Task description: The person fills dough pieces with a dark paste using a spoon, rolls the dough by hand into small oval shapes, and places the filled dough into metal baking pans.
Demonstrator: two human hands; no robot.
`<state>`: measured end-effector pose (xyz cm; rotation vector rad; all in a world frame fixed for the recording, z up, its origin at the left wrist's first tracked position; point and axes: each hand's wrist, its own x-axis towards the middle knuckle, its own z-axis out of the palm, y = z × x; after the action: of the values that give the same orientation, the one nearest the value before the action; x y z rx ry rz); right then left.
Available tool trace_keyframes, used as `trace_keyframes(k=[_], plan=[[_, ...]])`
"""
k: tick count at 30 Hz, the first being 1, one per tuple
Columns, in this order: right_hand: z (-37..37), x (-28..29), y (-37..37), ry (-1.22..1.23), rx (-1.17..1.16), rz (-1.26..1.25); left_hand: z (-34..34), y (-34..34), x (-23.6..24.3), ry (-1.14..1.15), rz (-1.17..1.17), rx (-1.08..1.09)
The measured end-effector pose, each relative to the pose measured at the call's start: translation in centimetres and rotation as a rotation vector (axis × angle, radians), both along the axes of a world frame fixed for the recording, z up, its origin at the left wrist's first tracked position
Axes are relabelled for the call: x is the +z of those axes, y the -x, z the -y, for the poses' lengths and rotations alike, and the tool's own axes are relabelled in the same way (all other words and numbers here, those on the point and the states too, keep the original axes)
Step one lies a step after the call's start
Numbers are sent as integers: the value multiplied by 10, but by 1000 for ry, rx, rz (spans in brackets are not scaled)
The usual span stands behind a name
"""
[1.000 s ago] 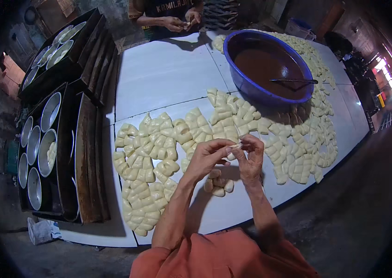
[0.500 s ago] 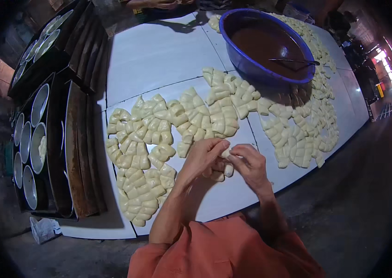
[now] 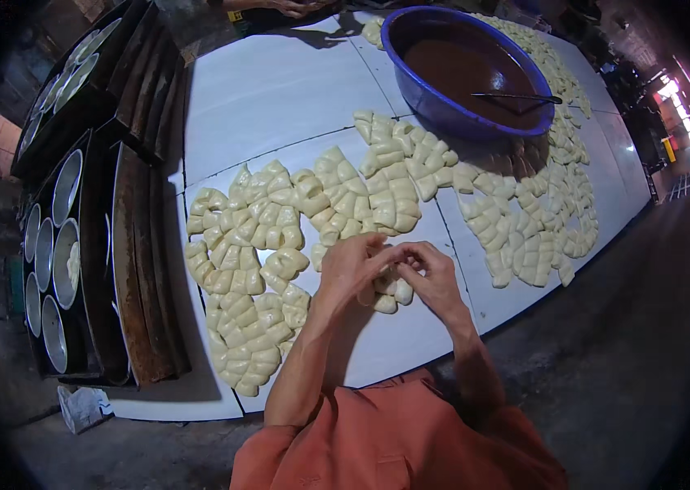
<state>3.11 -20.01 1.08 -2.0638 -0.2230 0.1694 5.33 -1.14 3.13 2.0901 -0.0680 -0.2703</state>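
My left hand [image 3: 351,268] and my right hand [image 3: 433,282] meet at the fingertips over the near part of the white table. Both are closed around a small piece of dough, which the fingers mostly hide. Just beneath them lie a few more pale dough pieces [image 3: 386,300], partly covered by my left hand. Beyond and to the left spreads a wide patch of glossy, pillow-like dough pieces [image 3: 259,269], packed side by side. A second patch of dough pieces [image 3: 529,237] covers the right side of the table.
A blue basin [image 3: 410,91] of brown liquid stands at the far right, a dark-handled utensil [image 3: 516,97] resting in it. On the left are dark trays with round metal tins [image 3: 67,253]. Another person's hand [image 3: 296,8] shows at the far edge of the white table [image 3: 255,90].
My hands have drawn closer together, and my right hand has moved slightly left and up. The dough piece seen between my fingers before is now mostly covered.
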Motion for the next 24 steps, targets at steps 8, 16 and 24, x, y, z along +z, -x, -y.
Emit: trace_keyframes(k=[8,16,24], plan=[[-7,25,10,84,-156,450,-5,-5,12,608,-431,3],[-5,33,15,-79,-160,143,0,4,-1,583,-470,-54],[21,6,13,-201,-159,-118,9,7,28,-21,-38,32]])
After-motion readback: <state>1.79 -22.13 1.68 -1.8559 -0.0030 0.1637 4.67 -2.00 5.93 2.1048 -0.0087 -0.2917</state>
